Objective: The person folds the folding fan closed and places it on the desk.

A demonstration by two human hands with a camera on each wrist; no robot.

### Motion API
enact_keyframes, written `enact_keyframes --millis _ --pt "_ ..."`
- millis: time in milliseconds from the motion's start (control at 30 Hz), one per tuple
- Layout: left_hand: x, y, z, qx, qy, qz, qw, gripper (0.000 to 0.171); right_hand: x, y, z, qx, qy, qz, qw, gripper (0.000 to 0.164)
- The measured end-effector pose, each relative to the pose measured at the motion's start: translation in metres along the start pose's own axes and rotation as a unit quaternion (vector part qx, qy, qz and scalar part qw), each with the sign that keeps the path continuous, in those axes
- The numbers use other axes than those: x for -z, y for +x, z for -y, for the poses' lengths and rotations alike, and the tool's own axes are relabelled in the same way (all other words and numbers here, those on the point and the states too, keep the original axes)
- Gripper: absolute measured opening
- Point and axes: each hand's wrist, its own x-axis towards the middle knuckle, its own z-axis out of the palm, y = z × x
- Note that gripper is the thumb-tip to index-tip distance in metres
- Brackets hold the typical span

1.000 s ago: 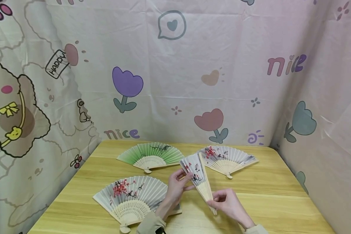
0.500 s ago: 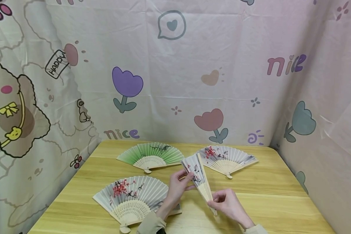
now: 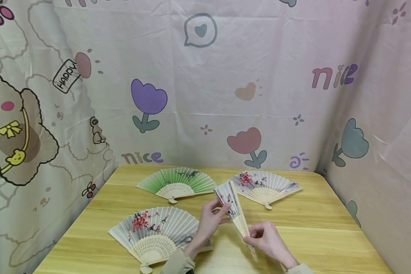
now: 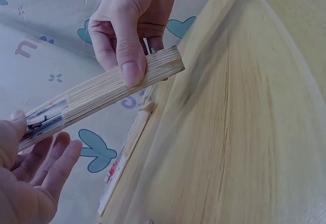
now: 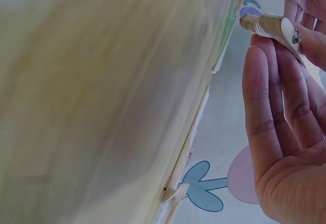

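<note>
Both hands hold a partly folded fan point(image 3: 235, 211) with a white-grey leaf, red blossoms and pale wooden ribs, raised above the table. My left hand point(image 3: 210, 220) pinches the leaf near its upper left side, thumb in front and fingers behind. The right hand point(image 3: 268, 239) grips the rib end by the pivot between thumb and fingers. In the left wrist view the ribs point(image 4: 122, 81) lie stacked close together under the right thumb. The right wrist view shows the fan's pivot end point(image 5: 270, 26) with a metal rivet.
Three spread fans lie on the wooden table point(image 3: 311, 236): a green one point(image 3: 178, 184) at the back left, a white-grey one with red blossoms point(image 3: 265, 186) at the back right, and another blossom fan point(image 3: 154, 234) at the front left, partly behind my left forearm. A patterned cloth point(image 3: 205, 95) hangs behind.
The held fan has narrowed as its left side moved slightly to the right with my left hand. The right hand has stayed nearly still, and the fans on the table have not moved.
</note>
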Motion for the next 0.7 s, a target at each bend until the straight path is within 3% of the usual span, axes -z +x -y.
enact_keyframes --millis 433,700 --pt "-0.0007 -0.0028 -0.0027 0.018 -0.001 0.017 0.9997 0.039 0.002 -0.0004 -0.0018 -0.006 0.009 0.004 1.0 0.009" --pt "0.0012 0.0008 -0.0013 0.021 -0.015 0.026 0.9993 0.038 0.002 0.0006 -0.0032 0.024 0.015 0.027 0.999 0.013"
